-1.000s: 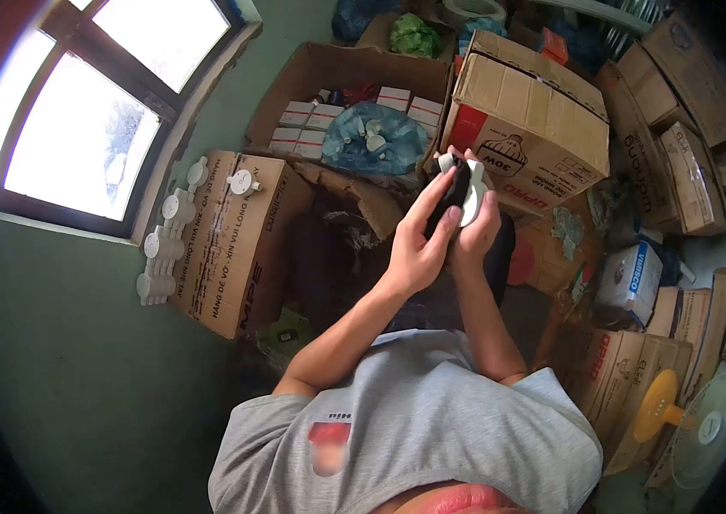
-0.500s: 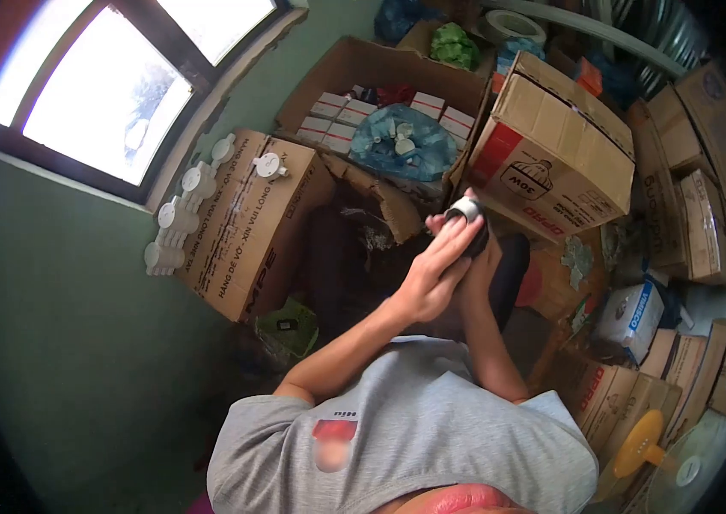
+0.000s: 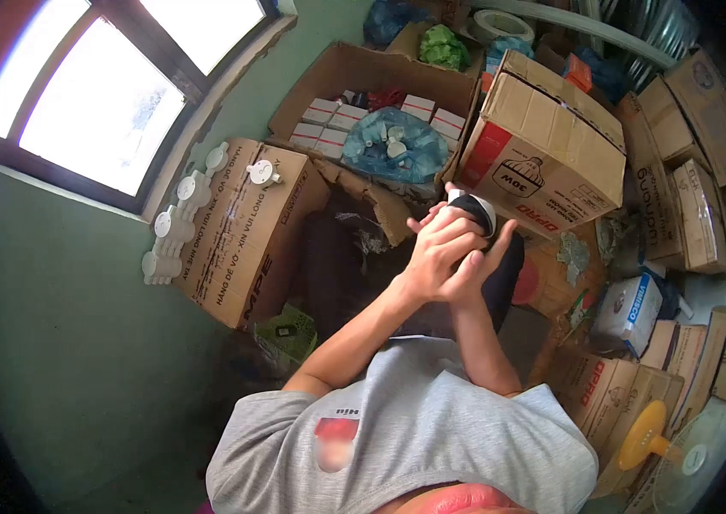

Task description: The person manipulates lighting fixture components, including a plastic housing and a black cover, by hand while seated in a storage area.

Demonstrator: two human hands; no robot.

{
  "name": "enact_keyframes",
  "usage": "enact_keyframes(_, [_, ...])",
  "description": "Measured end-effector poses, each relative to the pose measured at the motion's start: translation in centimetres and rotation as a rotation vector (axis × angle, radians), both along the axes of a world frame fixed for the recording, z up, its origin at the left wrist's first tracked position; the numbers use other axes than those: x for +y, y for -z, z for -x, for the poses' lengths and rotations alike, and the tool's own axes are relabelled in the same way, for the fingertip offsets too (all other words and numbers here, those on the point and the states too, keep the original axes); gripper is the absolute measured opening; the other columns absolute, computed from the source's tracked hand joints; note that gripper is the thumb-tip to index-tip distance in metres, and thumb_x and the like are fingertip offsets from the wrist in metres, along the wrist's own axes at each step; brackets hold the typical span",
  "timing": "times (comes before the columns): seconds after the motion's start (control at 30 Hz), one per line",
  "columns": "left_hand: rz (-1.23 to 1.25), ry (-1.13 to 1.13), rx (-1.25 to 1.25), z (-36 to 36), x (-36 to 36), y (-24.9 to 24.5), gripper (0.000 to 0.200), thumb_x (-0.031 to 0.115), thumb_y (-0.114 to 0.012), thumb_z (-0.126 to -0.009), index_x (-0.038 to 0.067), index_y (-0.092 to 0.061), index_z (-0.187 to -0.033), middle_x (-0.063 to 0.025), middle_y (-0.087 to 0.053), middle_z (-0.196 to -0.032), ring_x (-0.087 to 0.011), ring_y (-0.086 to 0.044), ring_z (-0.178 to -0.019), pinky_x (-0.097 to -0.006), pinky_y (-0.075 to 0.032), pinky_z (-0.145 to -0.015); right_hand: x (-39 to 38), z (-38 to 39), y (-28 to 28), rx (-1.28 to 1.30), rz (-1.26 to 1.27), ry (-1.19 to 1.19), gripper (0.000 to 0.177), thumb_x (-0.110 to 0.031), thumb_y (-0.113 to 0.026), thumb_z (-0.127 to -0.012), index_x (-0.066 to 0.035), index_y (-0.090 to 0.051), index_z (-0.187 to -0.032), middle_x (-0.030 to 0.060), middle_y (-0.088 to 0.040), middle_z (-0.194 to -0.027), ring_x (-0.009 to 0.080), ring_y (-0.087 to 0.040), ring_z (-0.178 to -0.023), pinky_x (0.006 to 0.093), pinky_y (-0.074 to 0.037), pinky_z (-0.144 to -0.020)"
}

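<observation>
Both my hands meet in front of my lap around a black and white object (image 3: 485, 212) whose lower part is hidden by my fingers. My left hand (image 3: 442, 248) lies over it from the left, its fingers bent against the dark part. From the right, my right hand (image 3: 481, 267) cups it, with the thumb sticking up at the side. A white end of the object shows above the fingers. Beyond the hands is a blue plastic bag (image 3: 397, 144) with small white parts in it, among white boxes (image 3: 330, 142) in an open carton (image 3: 316, 73).
At left, a closed carton (image 3: 252, 231) carries a round white part (image 3: 262, 172), with stacks of similar parts (image 3: 170, 224) along its edge. A large bulb carton (image 3: 543, 158) stands ahead right. More cartons (image 3: 603, 385) and a yellow-hubbed fan (image 3: 644, 435) are at right.
My hands have turned around the object, and my left fingers are now more bent over it. My right thumb now stands out to the side. The view has shifted slightly.
</observation>
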State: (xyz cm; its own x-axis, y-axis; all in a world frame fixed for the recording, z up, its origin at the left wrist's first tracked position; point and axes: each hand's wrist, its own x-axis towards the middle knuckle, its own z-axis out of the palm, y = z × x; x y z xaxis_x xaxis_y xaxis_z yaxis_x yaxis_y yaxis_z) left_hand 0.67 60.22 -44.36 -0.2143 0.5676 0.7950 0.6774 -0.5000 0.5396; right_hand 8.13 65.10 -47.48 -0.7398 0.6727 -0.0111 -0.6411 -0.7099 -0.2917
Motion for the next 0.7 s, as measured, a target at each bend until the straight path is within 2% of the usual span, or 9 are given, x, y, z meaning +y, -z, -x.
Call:
enact_keyframes(0.17, [0.01, 0.186, -0.038, 2.7, 0.0, 2.1, 0.028, 0.021, -0.058, -0.092, 0.0, -0.068, -0.076, -0.0144, -0.068, -0.082, -0.0323, -0.064, -0.077, -0.0421, -0.051, -0.077, -0.5, 0.1, -0.2, -0.063, 0.063, -0.05, 0.101, -0.085, -0.028, -0.096, 0.002, -0.054, -0.14, 0.022, -0.061, -0.129, 0.0352, -0.064, -0.116, 0.067, -0.049, -0.108])
enact_keyframes(0.23, [0.014, 0.261, -0.052, 3.0, 0.0, 2.7, 0.031, 0.021, -0.058, -0.092, 0.0, -0.065, -0.07, -0.0127, -0.066, -0.076, -0.0306, -0.063, -0.07, -0.0398, -0.051, -0.069, 0.1, 0.1, 0.5, -0.092, 0.071, -0.065, 0.096, -0.082, -0.029, -0.099, 0.002, -0.06, -0.136, 0.0214, -0.066, -0.123, 0.0355, -0.066, -0.113, 0.0605, -0.051, -0.107])
enact_keyframes(0.27, [-0.093, 0.28, -0.219, 2.0, 0.1, 2.0, 0.031, 0.014, -0.062, -0.085, 0.003, -0.053, -0.058, -0.0089, -0.053, -0.06, -0.0275, -0.05, -0.055, -0.0404, -0.038, -0.055, 0.3, -0.1, 0.0, -0.091, 0.07, -0.058, 0.096, -0.082, -0.029, -0.099, 0.002, -0.06, -0.136, 0.0214, -0.066, -0.123, 0.0355, -0.066, -0.113, 0.0605, -0.051, -0.107])
enact_keyframes(0.37, [-0.089, 0.227, -0.604, 1.4, -0.9, 3.1, 0.048, 0.03, -0.052, -0.096, 0.001, -0.053, -0.058, -0.0087, -0.052, -0.058, -0.0233, -0.051, -0.053, -0.0381, -0.041, -0.056, 1.0, -0.3, -1.1, -0.283, 0.132, -0.063, 0.079, -0.073, -0.038, -0.105, -0.003, -0.061, -0.134, 0.0161, -0.07, -0.115, 0.028, -0.066, -0.111, 0.0439, -0.052, -0.102])
enact_keyframes(0.43, [-0.289, 0.331, -0.971, 2.3, 0.2, 4.1, 0.055, 0.039, -0.044, -0.102, -0.001, -0.063, -0.069, -0.0113, -0.067, -0.075, -0.0193, -0.063, -0.071, -0.0327, -0.049, -0.068, 1.4, 0.2, -0.8, -0.377, 0.076, 0.018, 0.066, -0.063, -0.042, -0.109, -0.006, -0.061, -0.138, 0.0136, -0.074, -0.111, 0.0255, -0.068, -0.111, 0.0419, -0.051, -0.1])
enact_keyframes(0.5, [-0.163, 0.13, -1.148, 2.9, 0.2, 3.0, 0.05, 0.037, -0.044, -0.104, -0.004, -0.069, -0.091, -0.0115, -0.073, -0.093, -0.0187, -0.067, -0.082, -0.0312, -0.052, -0.08, 0.7, 0.1, -2.2, -0.34, 0.04, 0.028, 0.056, -0.056, -0.046, -0.111, -0.008, -0.062, -0.137, 0.0076, -0.073, -0.116, 0.0207, -0.067, -0.109, 0.039, -0.052, -0.097])
enact_keyframes(0.57, [0.065, 0.028, -0.922, 2.5, 0.3, 0.4, 0.04, 0.021, -0.05, -0.104, -0.008, -0.069, -0.125, -0.0172, -0.072, -0.119, -0.026, -0.069, -0.111, -0.0364, -0.05, -0.104, 0.0, 0.4, -2.9, -0.369, 0.028, 0.107, 0.054, -0.055, -0.049, -0.11, -0.009, -0.062, -0.135, 0.0035, -0.07, -0.121, 0.0172, -0.065, -0.109, 0.0365, -0.052, -0.094])
enact_keyframes(0.63, [0.191, -0.033, -0.421, 1.6, 0.1, 0.6, 0.04, 0.014, -0.055, -0.102, -0.007, -0.065, -0.135, -0.0247, -0.067, -0.135, -0.0348, -0.063, -0.13, -0.0413, -0.045, -0.113, -0.1, 0.9, -2.0, -0.377, 0.0, 0.143, 0.056, -0.055, -0.049, -0.111, -0.008, -0.06, -0.139, 0.0044, -0.066, -0.126, 0.0149, -0.064, -0.112, 0.0342, -0.051, -0.099])
enact_keyframes(0.7, [0.221, 0.022, -0.448, 0.2, -0.2, 0.3, 0.047, 0.01, -0.06, -0.098, -0.005, -0.062, -0.142, -0.0276, -0.059, -0.149, -0.0407, -0.053, -0.144, -0.0451, -0.038, -0.121, 1.1, 1.4, -2.3, -0.329, -0.21, 0.249, 0.061, -0.057, -0.046, -0.112, -0.006, -0.055, -0.145, 0.0085, -0.065, -0.134, 0.0178, -0.062, -0.121, 0.0349, -0.049, -0.105])
